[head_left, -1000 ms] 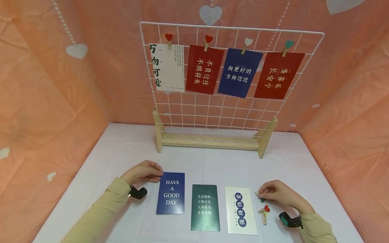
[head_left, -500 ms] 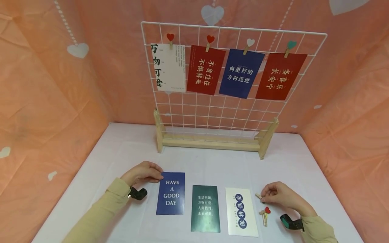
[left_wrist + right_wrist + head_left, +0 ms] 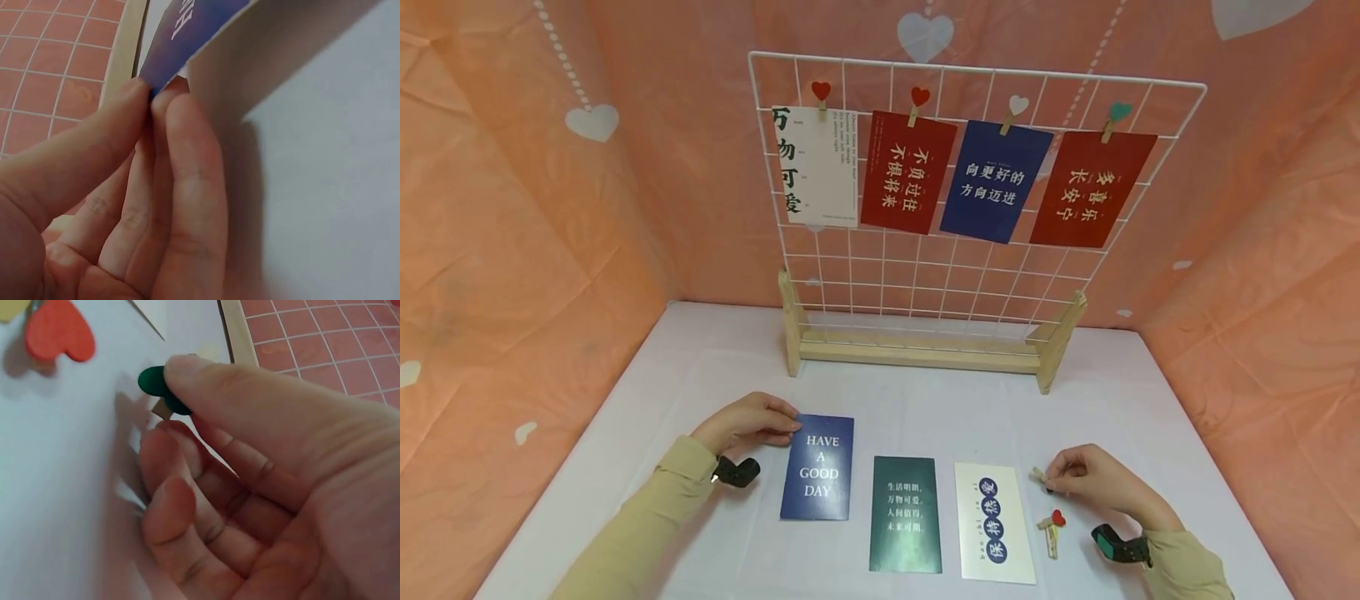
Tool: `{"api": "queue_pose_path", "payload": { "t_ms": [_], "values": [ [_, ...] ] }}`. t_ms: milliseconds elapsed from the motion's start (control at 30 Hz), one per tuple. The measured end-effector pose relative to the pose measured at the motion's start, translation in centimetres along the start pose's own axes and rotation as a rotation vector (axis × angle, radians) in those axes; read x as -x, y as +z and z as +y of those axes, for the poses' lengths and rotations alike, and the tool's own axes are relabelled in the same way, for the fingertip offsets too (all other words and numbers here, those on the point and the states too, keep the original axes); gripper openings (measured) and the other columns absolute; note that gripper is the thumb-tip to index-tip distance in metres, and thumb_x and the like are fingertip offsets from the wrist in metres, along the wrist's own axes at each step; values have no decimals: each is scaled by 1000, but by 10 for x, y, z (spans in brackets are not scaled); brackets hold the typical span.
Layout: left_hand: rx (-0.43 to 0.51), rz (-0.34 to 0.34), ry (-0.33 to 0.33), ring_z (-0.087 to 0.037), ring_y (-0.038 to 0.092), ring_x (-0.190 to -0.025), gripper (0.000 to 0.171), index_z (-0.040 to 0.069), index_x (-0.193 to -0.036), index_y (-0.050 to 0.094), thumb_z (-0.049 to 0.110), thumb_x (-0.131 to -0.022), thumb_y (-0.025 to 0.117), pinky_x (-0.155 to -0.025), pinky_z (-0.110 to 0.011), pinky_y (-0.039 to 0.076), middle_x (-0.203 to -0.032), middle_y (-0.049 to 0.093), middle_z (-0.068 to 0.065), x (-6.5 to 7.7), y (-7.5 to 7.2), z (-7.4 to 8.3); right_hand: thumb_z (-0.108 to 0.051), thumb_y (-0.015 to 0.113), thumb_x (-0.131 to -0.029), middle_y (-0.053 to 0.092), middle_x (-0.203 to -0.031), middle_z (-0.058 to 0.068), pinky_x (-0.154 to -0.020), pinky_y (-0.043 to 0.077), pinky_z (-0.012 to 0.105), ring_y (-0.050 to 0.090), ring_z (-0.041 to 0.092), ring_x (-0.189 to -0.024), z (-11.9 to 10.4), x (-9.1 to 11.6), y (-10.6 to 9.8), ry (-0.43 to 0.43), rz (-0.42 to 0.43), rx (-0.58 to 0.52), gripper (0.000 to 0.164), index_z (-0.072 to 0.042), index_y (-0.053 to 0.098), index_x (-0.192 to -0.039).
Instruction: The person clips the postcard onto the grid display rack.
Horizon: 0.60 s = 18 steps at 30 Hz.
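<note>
My left hand (image 3: pixel 758 421) pinches the top left corner of a blue card (image 3: pixel 817 468) lettered "HAVE A GOOD DAY". In the left wrist view that card (image 3: pixel 187 37) is lifted off the white tabletop, its shadow below. Over on the right, my right hand (image 3: pixel 1093 479) holds a small wooden clothespin (image 3: pixel 1038 475). The right wrist view shows a green heart (image 3: pixel 153 381) on this clothespin, under the thumb. More clothespins (image 3: pixel 1052 543), one with a red heart (image 3: pixel 1058 517), lie just in front of that hand.
A green card (image 3: pixel 906 515) and a white card (image 3: pixel 995 523) lie between my hands. Behind stands a white wire grid (image 3: pixel 917 283) on a wooden base (image 3: pixel 917 354). A white, two red (image 3: pixel 908 173) and a blue card (image 3: pixel 996 182) hang there from heart clothespins.
My left hand has raised the blue card slightly off the table and a little away from me. The right hand has turned the green-heart clothespin in its fingers, staying nearly in place.
</note>
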<state>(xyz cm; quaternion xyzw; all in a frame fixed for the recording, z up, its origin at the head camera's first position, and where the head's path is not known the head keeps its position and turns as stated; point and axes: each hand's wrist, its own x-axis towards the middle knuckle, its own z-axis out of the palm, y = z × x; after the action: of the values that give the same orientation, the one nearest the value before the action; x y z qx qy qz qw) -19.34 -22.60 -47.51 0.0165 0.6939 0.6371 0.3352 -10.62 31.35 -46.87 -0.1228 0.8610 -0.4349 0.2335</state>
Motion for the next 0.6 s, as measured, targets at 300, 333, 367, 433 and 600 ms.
{"api": "queue_pose_path", "payload": {
  "t_ms": [300, 333, 367, 433, 600],
  "values": [
    [92, -38, 83, -16, 66, -81, 16, -8, -103, 57, -3, -89, 63, -79, -32, 56, -92, 67, -10, 4, -6, 6, -11, 69, -89, 66, -84, 15, -63, 56, 29, 63, 19, -72, -2, -8, -12, -8, 23, -112, 16, 4, 63, -92],
    [105, -36, 82, -17, 66, -82, 16, -8, -103, 57, -2, -89, 63, -81, -33, 56, -93, 67, -11, 4, -6, 6, -11, 69, -89, 66, -83, 15, -62, 56, 29, 63, 19, -71, -3, -9, -13, -11, 33, -109, 17, 4, 63, -92],
    [112, -30, 79, -17, 66, -83, 17, -7, -103, 57, -2, -89, 63, -81, -34, 56, -93, 67, -11, 3, -5, 7, -12, 69, -88, 66, -83, 15, -62, 56, 30, 63, 20, -70, -5, -10, -14, -9, 44, -105, 17, 4, 63, -91],
    [117, -20, 80, -18, 66, -84, 18, -7, -105, 57, -1, -89, 63, -83, -36, 55, -93, 68, -11, 3, -5, 9, -13, 70, -88, 66, -82, 15, -62, 56, 31, 63, 21, -70, -8, -13, -15, -8, 71, -108, 19, 3, 62, -92],
    [85, 18, 107, -20, 67, -87, 21, -9, -108, 57, 1, -91, 63, -87, -39, 54, -93, 68, -10, 3, -5, 15, -14, 72, -87, 67, -88, 17, -66, 57, 32, 64, 25, -75, -17, -21, -19, -17, 132, -130, 26, 6, 61, -101]
  ]
}}
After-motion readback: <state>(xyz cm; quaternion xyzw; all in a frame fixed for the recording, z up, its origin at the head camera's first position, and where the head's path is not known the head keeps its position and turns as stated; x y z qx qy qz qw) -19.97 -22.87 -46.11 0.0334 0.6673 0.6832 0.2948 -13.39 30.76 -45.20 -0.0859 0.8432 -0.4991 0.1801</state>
